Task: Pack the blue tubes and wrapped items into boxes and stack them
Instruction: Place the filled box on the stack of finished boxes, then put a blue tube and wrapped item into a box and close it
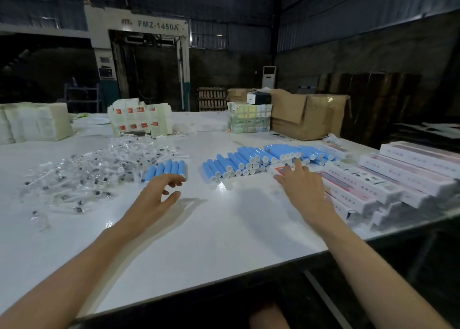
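A small row of blue tubes (166,169) lies left of centre on the white table (224,229). A long pile of blue tubes with white caps (254,160) stretches across the middle right. Clear-wrapped items (87,174) lie scattered at the left. Long white boxes (388,179) are stacked at the right. My left hand (156,196) hovers just in front of the small tube row, fingers loosely curled, holding nothing. My right hand (301,186) lies flat with straight fingers on a white and red box (278,170) beside the tube pile.
Stacks of white packs (34,122) and red-labelled packs (139,119) stand at the table's back. A taped bundle (249,119) and a brown carton (311,114) sit at the back right. The table's front edge runs diagonally toward the right.
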### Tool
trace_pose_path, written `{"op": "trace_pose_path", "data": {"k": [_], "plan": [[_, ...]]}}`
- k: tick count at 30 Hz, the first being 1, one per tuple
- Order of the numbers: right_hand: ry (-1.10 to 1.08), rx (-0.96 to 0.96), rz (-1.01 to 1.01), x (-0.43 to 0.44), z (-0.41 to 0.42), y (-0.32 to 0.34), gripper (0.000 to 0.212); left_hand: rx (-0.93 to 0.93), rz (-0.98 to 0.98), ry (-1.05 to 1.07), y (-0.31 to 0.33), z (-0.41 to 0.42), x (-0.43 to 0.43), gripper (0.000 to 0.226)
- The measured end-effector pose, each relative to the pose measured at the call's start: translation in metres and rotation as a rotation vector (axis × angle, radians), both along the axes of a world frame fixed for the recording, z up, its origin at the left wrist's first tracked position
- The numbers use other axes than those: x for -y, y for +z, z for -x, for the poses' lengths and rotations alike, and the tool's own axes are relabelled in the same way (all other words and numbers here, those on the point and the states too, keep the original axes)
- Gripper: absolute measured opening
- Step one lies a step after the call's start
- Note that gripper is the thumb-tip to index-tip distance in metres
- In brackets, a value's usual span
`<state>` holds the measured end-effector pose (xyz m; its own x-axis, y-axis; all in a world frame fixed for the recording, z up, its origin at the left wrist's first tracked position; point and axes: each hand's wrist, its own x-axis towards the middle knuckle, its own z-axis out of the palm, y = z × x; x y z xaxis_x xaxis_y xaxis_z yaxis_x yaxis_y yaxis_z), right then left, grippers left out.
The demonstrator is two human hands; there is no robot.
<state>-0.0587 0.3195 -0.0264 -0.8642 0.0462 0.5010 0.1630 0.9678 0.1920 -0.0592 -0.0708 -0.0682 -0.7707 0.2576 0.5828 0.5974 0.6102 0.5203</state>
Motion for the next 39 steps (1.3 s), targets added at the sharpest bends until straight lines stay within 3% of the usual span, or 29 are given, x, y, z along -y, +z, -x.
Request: {"op": "trace_pose_path", "data": {"k": [4,7,11,14,17,19,22,26,31,34,39], "plan": [[-0.076,0.041,-0.114,-0.019,-0.018,-0.009,0.046,0.01,0.003,-0.001,0.0,-0.001,0.003,0.035],[-0.12,0.074,-0.204,-0.018,-0.026,-0.009,0.037,0.017,0.015,-0.002,0.001,-0.003,0.004,0.034],[-0.16,0.113,-0.222,-0.015,-0.028,-0.004,0.036,0.019,0.027,0.012,0.002,-0.005,0.007,0.03],[-0.117,0.024,-0.201,-0.006,-0.023,0.0,0.04,0.025,0.029,0.033,0.002,-0.006,0.007,0.027],[0.083,-0.02,-0.05,0.03,-0.011,0.009,0.037,0.03,-0.015,0.062,0.004,-0.008,0.003,0.021],[0.279,-0.043,0.159,0.066,-0.003,0.01,0.029,0.046,-0.045,0.096,0.005,-0.009,0.002,0.016],[0.496,0.03,0.527,0.13,0.005,0.008,0.028,0.049,-0.026,0.184,0.007,-0.011,0.005,0.014],[0.674,0.135,0.767,0.212,0.013,0.005,0.03,-0.018,0.032,0.367,0.012,-0.012,0.007,0.024],[0.74,0.174,0.931,0.273,0.018,-0.017,0.03,0.003,0.065,0.565,0.011,-0.011,0.015,0.028],[0.725,0.198,1.027,0.279,0.027,-0.032,0.03,0.049,0.215,0.6,0.016,-0.01,0.027,0.028],[0.781,0.191,0.962,0.276,0.035,-0.043,0.035,0.073,0.239,0.721,0.037,-0.023,0.105,0.024]]}}
